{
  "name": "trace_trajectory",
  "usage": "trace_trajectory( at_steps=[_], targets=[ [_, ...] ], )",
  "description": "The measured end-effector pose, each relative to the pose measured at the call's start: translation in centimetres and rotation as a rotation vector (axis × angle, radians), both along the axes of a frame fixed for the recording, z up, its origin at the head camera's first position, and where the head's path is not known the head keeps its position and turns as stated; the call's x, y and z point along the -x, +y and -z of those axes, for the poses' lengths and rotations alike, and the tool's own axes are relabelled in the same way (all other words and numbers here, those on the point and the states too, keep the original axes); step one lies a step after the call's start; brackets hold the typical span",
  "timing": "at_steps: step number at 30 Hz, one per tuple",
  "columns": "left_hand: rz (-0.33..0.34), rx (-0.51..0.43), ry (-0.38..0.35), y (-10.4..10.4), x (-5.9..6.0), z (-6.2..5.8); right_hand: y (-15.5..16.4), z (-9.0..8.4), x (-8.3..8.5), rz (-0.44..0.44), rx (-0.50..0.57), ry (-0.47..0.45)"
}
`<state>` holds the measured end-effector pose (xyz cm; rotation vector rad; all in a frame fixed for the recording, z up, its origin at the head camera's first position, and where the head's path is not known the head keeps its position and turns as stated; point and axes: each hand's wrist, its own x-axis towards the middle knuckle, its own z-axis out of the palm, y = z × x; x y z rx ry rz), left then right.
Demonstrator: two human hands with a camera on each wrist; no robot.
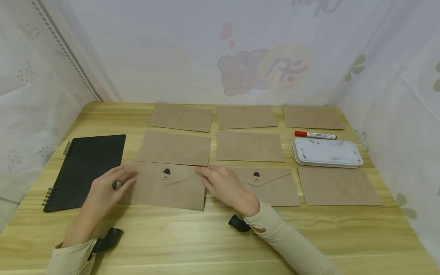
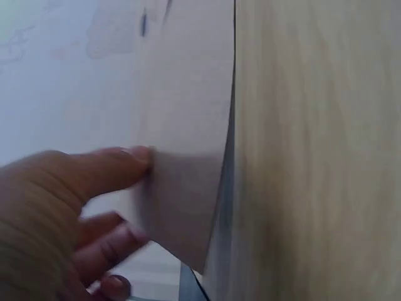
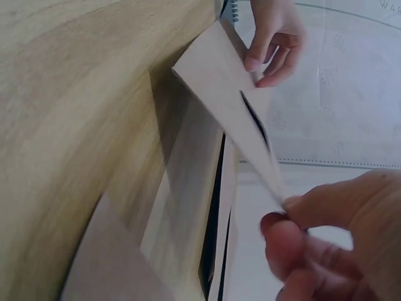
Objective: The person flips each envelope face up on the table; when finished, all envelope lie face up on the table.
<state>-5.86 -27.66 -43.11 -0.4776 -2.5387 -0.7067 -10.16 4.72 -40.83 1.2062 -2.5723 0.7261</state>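
Note:
A brown kraft envelope [image 1: 165, 185] with a small black hat-and-moustache mark on its flap is held by both ends, just above the wooden table [image 1: 192, 240]. My left hand [image 1: 125, 182] pinches its left edge, thumb on top and fingers beneath. In the left wrist view the thumb [image 2: 116, 166] lies on the envelope [image 2: 185, 157]. My right hand [image 1: 203, 173] pinches the right upper corner. The right wrist view shows the right hand [image 3: 285, 213] gripping the envelope [image 3: 225, 100], with the left hand [image 3: 272, 37] at the far end.
A second marked envelope [image 1: 271, 187] lies right of the held one, with several plain kraft envelopes in rows behind and beside. A black spiral notebook [image 1: 86, 168] lies at left. A red marker [image 1: 314, 135] and a white flat case [image 1: 326, 152] sit at right. White curtains surround the table.

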Motion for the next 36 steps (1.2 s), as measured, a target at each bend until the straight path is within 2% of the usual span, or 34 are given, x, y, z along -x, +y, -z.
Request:
trace_trajectory(
  at_steps=[5, 10, 15, 23, 27, 31, 34, 36],
  targets=[
    [-0.006, 0.059, -0.105, 0.0, 0.0, 0.4, -0.6, 0.0, -0.1, 0.061, -0.134, 0.009],
    [0.006, 0.1, -0.144, 0.0, -0.1, 0.6, -0.9, 0.1, -0.1, 0.071, -0.22, -0.012],
    [-0.016, 0.136, -0.212, 0.1, -0.2, 0.5, -0.9, 0.1, -0.2, 0.086, -0.24, -0.065],
    [-0.054, 0.157, -0.28, 0.4, -0.3, 0.4, -0.7, 0.8, -0.2, 0.103, -0.236, -0.058],
    [-0.053, 0.212, -0.266, 0.5, -0.4, 0.5, -0.7, 1.4, -0.2, 0.105, -0.254, -0.016],
    [-0.03, 0.286, -0.177, 0.6, -0.4, 0.6, -0.7, 1.8, -0.4, 0.11, -0.308, 0.047],
    [-0.016, 0.295, -0.123, 0.6, -0.3, 0.7, -0.8, 1.8, -0.5, 0.122, -0.324, 0.076],
    [-0.01, 0.278, -0.118, 0.6, -0.2, 0.7, -0.9, 1.8, -0.5, 0.131, -0.324, 0.091]
  ],
)
